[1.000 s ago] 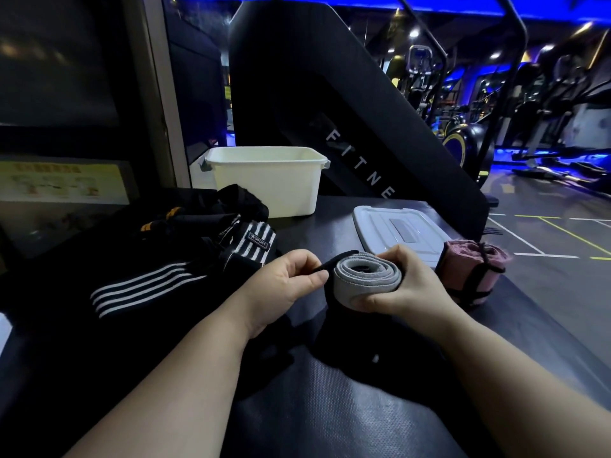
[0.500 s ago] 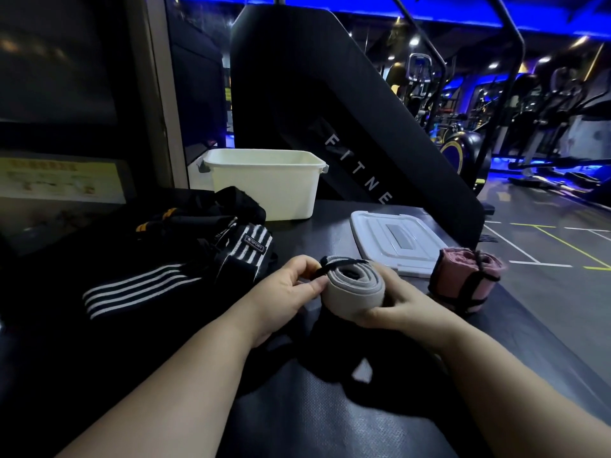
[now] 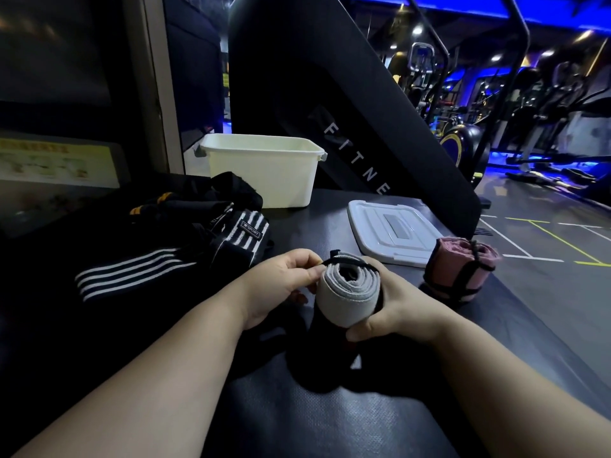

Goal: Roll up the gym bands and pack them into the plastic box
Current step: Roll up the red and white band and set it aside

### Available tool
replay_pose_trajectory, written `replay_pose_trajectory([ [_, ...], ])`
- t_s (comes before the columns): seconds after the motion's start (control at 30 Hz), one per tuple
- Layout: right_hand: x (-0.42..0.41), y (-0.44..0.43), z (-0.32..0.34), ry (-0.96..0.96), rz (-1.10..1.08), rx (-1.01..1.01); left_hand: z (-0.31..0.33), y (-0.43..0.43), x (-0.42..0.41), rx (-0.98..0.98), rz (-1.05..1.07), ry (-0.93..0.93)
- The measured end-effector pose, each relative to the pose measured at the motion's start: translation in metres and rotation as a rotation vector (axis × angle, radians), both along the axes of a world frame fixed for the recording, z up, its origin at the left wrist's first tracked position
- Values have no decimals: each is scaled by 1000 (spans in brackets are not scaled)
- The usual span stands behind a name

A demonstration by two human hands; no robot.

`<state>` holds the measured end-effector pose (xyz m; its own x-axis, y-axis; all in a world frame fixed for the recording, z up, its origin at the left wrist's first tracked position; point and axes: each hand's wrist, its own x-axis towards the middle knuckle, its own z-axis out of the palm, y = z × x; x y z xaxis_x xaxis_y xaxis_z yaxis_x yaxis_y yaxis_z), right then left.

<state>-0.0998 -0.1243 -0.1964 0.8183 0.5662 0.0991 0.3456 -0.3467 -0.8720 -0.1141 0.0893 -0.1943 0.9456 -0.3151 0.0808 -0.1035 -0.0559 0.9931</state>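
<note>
A rolled grey gym band stands on end above the black mat. My right hand grips it from the right side, thumb under its lower edge. My left hand pinches a thin black elastic tie stretched across the roll's top end. A rolled pink band bound with black ties lies to the right. The white plastic box stands open at the back, with its grey lid lying flat to its right.
A heap of black bands with white stripes lies on the left of the black mat. A large black slanted machine panel rises behind the box. The mat's right edge drops to the gym floor.
The grey roll has turned from lying sideways to standing on end and dropped closer to me. My left hand has drawn the black tie over the roll's top end.
</note>
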Motion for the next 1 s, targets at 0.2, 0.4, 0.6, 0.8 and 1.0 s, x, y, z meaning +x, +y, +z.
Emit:
replay_pose_trajectory([
  [0.2, -3, 5, -1, -51, -47, 42, 0, 0, 1, -11, 2, -3],
  [0.4, -1, 8, -3, -76, -99, 43, 0, 0, -1, -31, -19, 24],
  [0.6, 7, 10, -5, -109, -253, 99, 0, 4, -3, -68, -109, 5],
  [0.8, 5, 19, -8, -116, -374, 159, -2, -1, -1, 40, 47, -121],
  [1.0, 7, 5, -4, 124, -128, 287, -2, 3, 0, 126, 88, -202],
])
